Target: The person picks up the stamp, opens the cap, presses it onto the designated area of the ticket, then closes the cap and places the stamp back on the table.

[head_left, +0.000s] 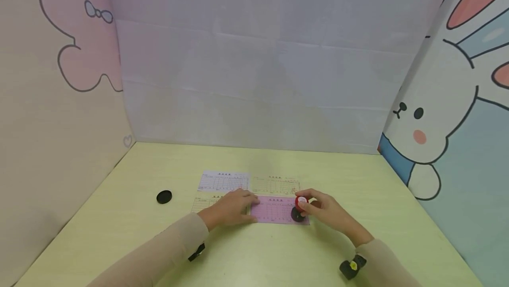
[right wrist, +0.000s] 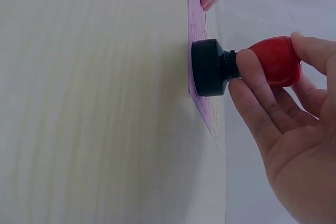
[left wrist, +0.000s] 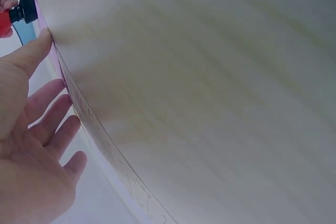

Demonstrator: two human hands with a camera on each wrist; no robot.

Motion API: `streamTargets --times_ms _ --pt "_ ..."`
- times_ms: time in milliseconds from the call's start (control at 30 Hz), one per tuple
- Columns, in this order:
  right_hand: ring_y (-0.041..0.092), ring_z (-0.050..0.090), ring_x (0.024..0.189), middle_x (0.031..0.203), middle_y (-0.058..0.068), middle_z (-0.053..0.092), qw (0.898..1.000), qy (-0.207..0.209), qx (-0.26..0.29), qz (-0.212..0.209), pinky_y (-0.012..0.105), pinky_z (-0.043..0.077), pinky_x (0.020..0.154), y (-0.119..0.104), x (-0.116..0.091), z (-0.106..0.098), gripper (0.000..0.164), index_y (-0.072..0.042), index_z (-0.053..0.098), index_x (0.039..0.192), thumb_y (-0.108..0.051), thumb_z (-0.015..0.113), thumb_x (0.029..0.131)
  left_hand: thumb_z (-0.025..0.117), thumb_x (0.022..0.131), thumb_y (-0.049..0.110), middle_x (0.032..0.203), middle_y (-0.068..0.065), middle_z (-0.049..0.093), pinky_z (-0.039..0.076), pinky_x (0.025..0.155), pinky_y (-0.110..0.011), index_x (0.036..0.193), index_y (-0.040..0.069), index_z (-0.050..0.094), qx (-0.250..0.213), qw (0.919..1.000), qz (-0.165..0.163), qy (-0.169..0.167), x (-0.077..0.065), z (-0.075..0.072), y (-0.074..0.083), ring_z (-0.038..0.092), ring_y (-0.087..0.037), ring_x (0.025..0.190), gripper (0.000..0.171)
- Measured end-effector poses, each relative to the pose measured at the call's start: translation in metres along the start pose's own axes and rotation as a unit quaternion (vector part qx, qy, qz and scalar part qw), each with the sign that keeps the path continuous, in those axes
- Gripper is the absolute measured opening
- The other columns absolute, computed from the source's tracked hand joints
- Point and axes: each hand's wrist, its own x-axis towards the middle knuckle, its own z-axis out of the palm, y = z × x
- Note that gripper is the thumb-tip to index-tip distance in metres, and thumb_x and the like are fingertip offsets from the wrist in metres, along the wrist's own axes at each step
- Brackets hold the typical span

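Note:
My right hand grips the red knob of a round stamp with a black base. In the right wrist view that base meets the pink form, near one end of the sheet. On the pink form's left edge rest the fingertips of my left hand, its fingers fairly straight. The left wrist view shows that hand with fingers spread along the paper edge, and the stamp beyond the thumb. A yellowish form lies partly hidden under my left hand.
A white form and a pale yellow form lie behind the pink one. Toward the table's left sits a black round lid. Cloth walls with cartoon animals enclose the light wooden table at the back and sides.

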Motion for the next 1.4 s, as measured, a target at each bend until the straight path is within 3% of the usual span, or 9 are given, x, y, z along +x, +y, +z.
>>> streamTargets --times_ms 233,467,800,1400 --pt "0.029 0.071 0.093 0.115 0.018 0.067 1.0 -0.011 0.004 -0.007 0.024 0.054 0.084 0.0046 0.0007 0.0007 0.043 0.007 0.053 0.136 -0.02 0.06 0.103 0.073 0.092 0.042 0.138 -0.005 0.059 0.028 0.117 -0.044 0.135 0.009 0.063 0.002 1.0 -0.001 -0.003 0.0021 0.0029 -0.0033 0.051 -0.026 0.131 0.055" --pt "0.031 0.072 0.091 0.115 0.021 0.066 0.999 -0.009 0.001 -0.036 0.033 0.058 0.082 0.0012 0.0007 0.0023 0.038 0.01 0.053 0.133 -0.012 0.06 0.102 0.073 0.092 0.041 0.138 -0.005 0.059 0.027 0.118 -0.043 0.135 0.009 0.062 0.0 1.0 -0.003 -0.004 0.0022 0.004 -0.004 0.05 -0.026 0.132 0.054" --pt "0.026 0.072 0.086 0.106 0.011 0.071 0.997 -0.013 -0.056 -0.055 0.026 0.056 0.077 -0.0016 0.0013 0.0013 0.035 0.007 0.055 0.131 -0.013 0.059 0.102 0.074 0.091 0.038 0.137 -0.007 0.059 0.026 0.118 -0.045 0.133 0.007 0.063 -0.009 0.9999 0.004 0.0 -0.0003 0.0017 -0.0018 0.051 -0.027 0.131 0.053" --pt "0.018 0.069 0.083 0.107 0.011 0.068 0.992 0.009 -0.097 -0.076 0.025 0.055 0.072 -0.0018 -0.0011 0.0054 0.036 0.008 0.056 0.129 -0.014 0.061 0.101 0.072 0.092 0.041 0.139 -0.007 0.058 0.025 0.118 -0.046 0.135 0.008 0.062 -0.005 1.0 -0.001 -0.003 -0.0001 0.0016 -0.0012 0.05 -0.028 0.132 0.055"
